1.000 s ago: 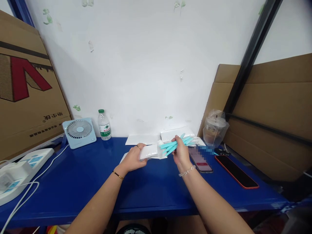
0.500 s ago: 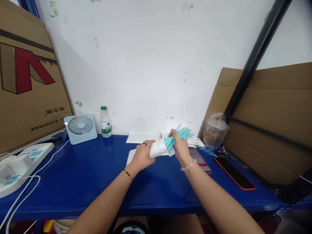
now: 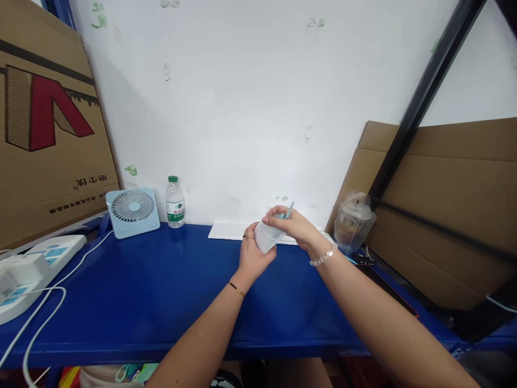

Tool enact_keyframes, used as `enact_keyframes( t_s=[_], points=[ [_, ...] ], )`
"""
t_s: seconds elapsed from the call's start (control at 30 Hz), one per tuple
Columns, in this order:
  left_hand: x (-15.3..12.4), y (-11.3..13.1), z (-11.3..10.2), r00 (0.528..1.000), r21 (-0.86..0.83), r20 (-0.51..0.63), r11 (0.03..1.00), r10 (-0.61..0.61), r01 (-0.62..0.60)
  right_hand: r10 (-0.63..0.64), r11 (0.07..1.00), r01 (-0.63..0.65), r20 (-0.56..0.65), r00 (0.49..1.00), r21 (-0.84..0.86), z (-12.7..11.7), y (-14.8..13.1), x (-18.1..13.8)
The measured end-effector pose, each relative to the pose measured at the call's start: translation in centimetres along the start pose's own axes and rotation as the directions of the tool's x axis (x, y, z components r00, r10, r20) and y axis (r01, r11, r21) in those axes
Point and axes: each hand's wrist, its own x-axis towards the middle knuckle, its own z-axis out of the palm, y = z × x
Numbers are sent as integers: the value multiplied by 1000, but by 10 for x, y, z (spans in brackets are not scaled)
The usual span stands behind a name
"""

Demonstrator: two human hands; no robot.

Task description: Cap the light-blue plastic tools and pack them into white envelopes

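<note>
Head view: both hands meet above the far middle of the blue tabletop (image 3: 161, 302), lifted clear of it. Left hand (image 3: 253, 253), ring on one finger and thin bracelet at the wrist, has its fingers wrapped round a white plastic pouch (image 3: 267, 237) from below and behind. Right hand (image 3: 294, 226), bead bracelet at the wrist, lies over the pouch's top, fingers curled onto it and pinching there. Teal strips (image 3: 287, 212) show only as a short tip poking up between the right fingers; the rest sits hidden inside the pouch and under the hand.

Behind the hands, flat white sheets (image 3: 226, 230) lie against the wall on the tabletop. Left of them stands a small water bottle (image 3: 175, 202) with a green cap, upright, and just beside it a pale blue desk fan (image 3: 132, 212). Far left edge: a white power strip (image 3: 36, 267) with cables trailing off. Right of the hands, a lidded drink cup in a clear bag (image 3: 353, 222) stands near leaning cardboard (image 3: 452, 205). A phone with a red case (image 3: 393, 293) lies mostly hidden behind the right forearm.
</note>
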Motion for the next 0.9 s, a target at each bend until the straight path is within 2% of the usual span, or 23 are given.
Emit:
enact_keyframes(
  t_s=[0.1, 0.27, 0.33, 0.4, 0.47, 0.5, 0.57, 0.63, 0.67, 0.73, 0.8, 0.87, 0.9],
  points=[
    [-1, -2, -5, 1000, -19, -20, 1000, 10, -11, 2, 998, -3, -3, 1000, -63, 2, -11, 2],
    [-1, -5, -12, 998, -47, -25, 997, 57, -58, -86, 992, 84, -17, 996, -92, 4, -20, 2],
    [-1, -5, -17, 998, -116, -7, 992, 55, -55, -132, 985, 130, -6, 991, -116, 3, -22, 0],
    [-1, -5, -21, 998, -246, 29, 968, 50, -42, -206, 966, 214, 65, 976, -148, -2, -28, -4],
    [0, -6, -26, 991, -437, 129, 899, 38, 22, -300, 916, 342, 208, 931, -208, -10, -35, -8],
    [0, -6, -28, 976, -538, 216, 838, 32, 92, -339, 877, 411, 284, 897, -248, -15, -39, -10],
    [0, -7, -33, 905, -670, 423, 687, 39, 283, -367, 804, 503, 402, 839, -317, -23, -43, -10],
    [2, -7, -36, 834, -685, 551, 595, 46, 420, -323, 790, 498, 447, 834, -359, -29, -43, -7],
    [3, -7, -38, 821, -673, 570, 591, 31, 444, -290, 800, 469, 443, 848, -374, -30, -41, -5],
    [5, -6, -40, 825, -633, 564, 629, -27, 452, -254, 806, 417, 392, 884, -419, -31, -35, -1],
    [7, -4, -41, 824, -597, 561, 651, -80, 470, -328, 753, 422, 268, 906, -504, -28, -28, 1],
    [7, -2, -41, 811, -580, 574, 641, -116, 502, -473, 620, 460, 164, 866, -636, -26, -22, 1],
    [8, -2, -41, 806, -577, 577, 633, -131, 516, -531, 529, 474, 161, 832, -704, -25, -20, 0]
  ],
)
